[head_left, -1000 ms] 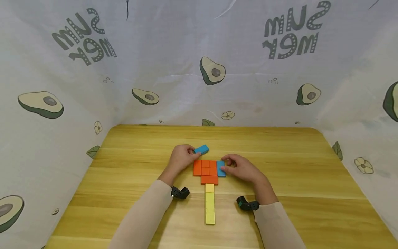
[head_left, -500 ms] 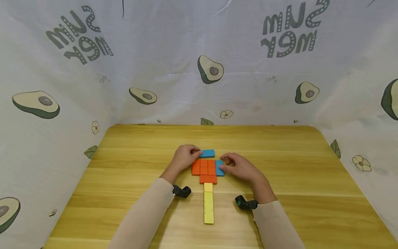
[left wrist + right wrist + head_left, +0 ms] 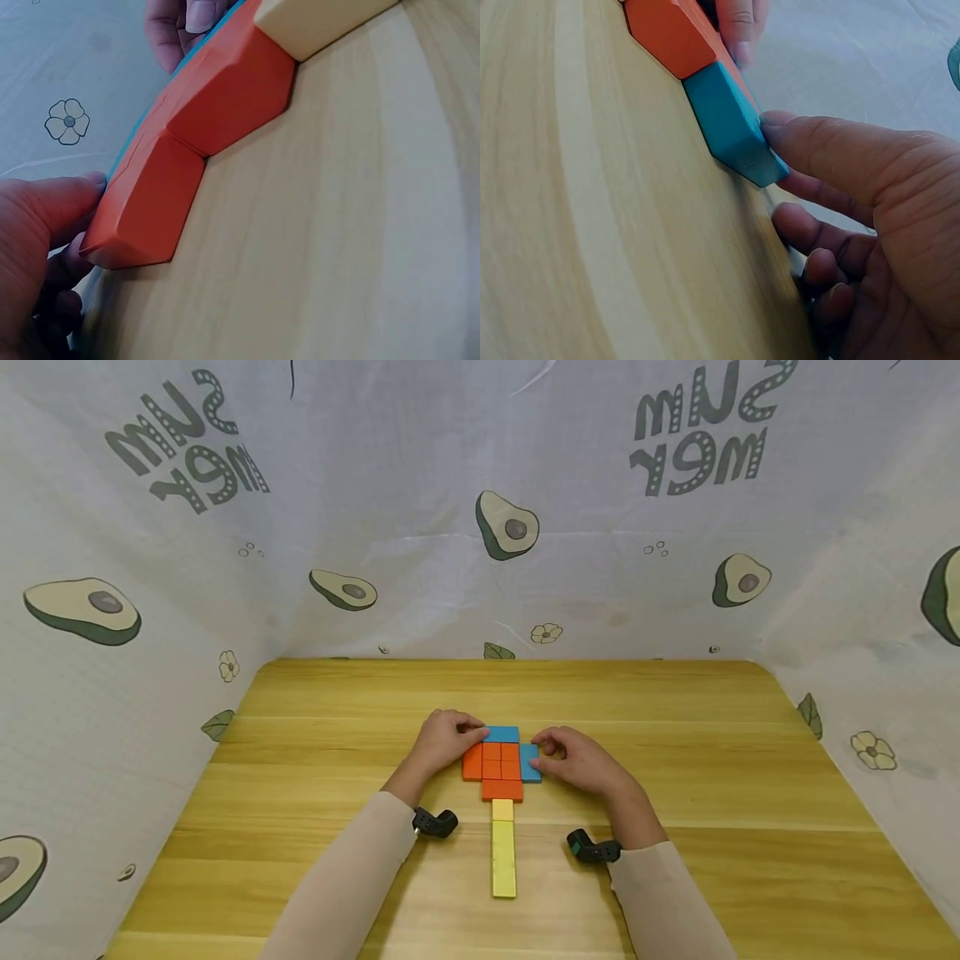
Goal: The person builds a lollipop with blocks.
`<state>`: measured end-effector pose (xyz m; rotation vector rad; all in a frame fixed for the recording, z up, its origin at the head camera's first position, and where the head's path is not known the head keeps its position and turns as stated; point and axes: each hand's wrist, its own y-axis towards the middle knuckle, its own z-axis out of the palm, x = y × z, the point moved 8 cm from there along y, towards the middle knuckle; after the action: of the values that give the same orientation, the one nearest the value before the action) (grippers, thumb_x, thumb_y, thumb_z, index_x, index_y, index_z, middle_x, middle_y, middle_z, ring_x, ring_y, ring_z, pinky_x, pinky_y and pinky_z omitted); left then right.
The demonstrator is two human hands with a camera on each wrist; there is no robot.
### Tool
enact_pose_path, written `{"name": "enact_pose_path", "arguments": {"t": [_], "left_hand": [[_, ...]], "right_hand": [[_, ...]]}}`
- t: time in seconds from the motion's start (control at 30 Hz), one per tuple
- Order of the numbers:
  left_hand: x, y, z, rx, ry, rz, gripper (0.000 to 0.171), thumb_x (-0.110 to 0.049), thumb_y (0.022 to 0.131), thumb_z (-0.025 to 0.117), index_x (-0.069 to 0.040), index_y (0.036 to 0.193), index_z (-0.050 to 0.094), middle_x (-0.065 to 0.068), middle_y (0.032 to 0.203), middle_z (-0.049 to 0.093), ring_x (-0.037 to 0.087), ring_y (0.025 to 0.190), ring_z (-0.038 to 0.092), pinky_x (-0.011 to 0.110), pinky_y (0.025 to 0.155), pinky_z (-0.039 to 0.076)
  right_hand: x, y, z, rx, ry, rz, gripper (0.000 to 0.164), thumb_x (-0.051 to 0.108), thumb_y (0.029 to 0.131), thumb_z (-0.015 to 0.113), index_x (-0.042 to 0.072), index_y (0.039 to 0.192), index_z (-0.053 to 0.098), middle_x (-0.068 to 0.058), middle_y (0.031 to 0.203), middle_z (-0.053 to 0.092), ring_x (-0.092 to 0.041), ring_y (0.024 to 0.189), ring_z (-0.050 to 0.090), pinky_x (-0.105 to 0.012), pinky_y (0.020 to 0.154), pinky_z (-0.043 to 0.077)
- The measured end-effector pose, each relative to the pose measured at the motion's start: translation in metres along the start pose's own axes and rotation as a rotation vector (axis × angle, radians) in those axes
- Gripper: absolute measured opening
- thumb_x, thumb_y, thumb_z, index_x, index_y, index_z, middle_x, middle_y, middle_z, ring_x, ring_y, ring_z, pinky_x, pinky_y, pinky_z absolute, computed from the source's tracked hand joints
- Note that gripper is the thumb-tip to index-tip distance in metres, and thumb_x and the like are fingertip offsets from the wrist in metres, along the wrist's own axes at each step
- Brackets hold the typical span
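In the head view, flat blocks lie together on a wooden table. My left hand [image 3: 444,739] pinches the left end of a blue block [image 3: 504,734] along the top of the orange blocks [image 3: 492,760]. At their right side stands a second blue block [image 3: 528,775], held by my right hand [image 3: 581,762]. The right wrist view has my thumb [image 3: 810,142] on top of that block, with fingers behind it. Below the orange group, a small yellow block [image 3: 502,810] and a long yellow block [image 3: 504,860] form a stem. Only a thin edge of blue shows in the left wrist view.
The wooden table [image 3: 337,693] reaches back to a white printed cloth [image 3: 420,527] that hangs behind and on both sides. A black wrist camera [image 3: 435,823] sits on my left wrist, another black camera [image 3: 592,847] on my right.
My left hand has turned the upper blue block from slanted to straight and brought it down against the orange blocks. The right hand stays at its blue block.
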<state>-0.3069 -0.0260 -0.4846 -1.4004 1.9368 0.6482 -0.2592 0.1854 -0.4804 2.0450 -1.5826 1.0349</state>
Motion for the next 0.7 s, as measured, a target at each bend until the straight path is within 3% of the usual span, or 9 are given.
{"name": "enact_pose_path", "arguments": {"t": [0.13, 0.33, 0.53, 0.6, 0.7], "left_hand": [[0.0, 0.0, 0.001, 0.005, 0.001, 0.002, 0.027, -0.035, 0.097, 0.071, -0.014, 0.111, 0.081, 0.006, 0.115, 0.077, 0.03, 0.118, 0.066, 0.051, 0.127, 0.02], [0.001, -0.001, 0.0, 0.007, 0.0, -0.002, 0.028, -0.036, 0.097, 0.07, -0.015, 0.111, 0.081, 0.006, 0.115, 0.076, 0.03, 0.118, 0.066, 0.049, 0.119, 0.035], [0.002, -0.004, -0.002, 0.001, -0.014, -0.007, 0.032, -0.037, 0.101, 0.064, -0.015, 0.119, 0.078, 0.006, 0.12, 0.075, 0.028, 0.121, 0.065, 0.048, 0.125, 0.026], [0.003, -0.005, -0.003, -0.005, -0.03, -0.002, 0.034, -0.037, 0.102, 0.062, -0.014, 0.121, 0.077, 0.007, 0.12, 0.074, 0.028, 0.117, 0.065, 0.047, 0.121, 0.033], [0.004, -0.007, -0.006, -0.021, -0.041, 0.009, 0.035, -0.036, 0.103, 0.061, -0.013, 0.125, 0.075, 0.007, 0.113, 0.073, 0.025, 0.103, 0.064, 0.044, 0.101, 0.049]], "right_hand": [[-0.002, 0.0, 0.0, -0.003, 0.002, 0.005, 0.035, 0.028, 0.096, 0.073, 0.008, 0.124, 0.066, -0.007, 0.103, 0.057, -0.02, 0.088, 0.049, -0.035, 0.08, 0.042], [-0.003, 0.0, 0.0, -0.013, 0.028, 0.01, 0.037, 0.03, 0.096, 0.072, 0.008, 0.125, 0.066, -0.007, 0.102, 0.057, -0.02, 0.087, 0.049, -0.034, 0.078, 0.041], [-0.013, 0.0, -0.006, -0.078, 0.058, 0.05, 0.038, 0.034, 0.099, 0.068, 0.009, 0.127, 0.065, -0.007, 0.101, 0.061, -0.019, 0.087, 0.052, -0.03, 0.077, 0.044], [-0.018, -0.001, -0.01, -0.117, 0.073, 0.069, 0.037, 0.034, 0.1, 0.067, 0.009, 0.127, 0.065, -0.007, 0.101, 0.06, -0.02, 0.087, 0.052, -0.03, 0.076, 0.044], [-0.024, 0.0, -0.017, -0.162, 0.117, 0.088, 0.038, 0.035, 0.102, 0.064, 0.007, 0.128, 0.064, -0.009, 0.101, 0.061, -0.02, 0.085, 0.054, -0.029, 0.075, 0.047]]}}
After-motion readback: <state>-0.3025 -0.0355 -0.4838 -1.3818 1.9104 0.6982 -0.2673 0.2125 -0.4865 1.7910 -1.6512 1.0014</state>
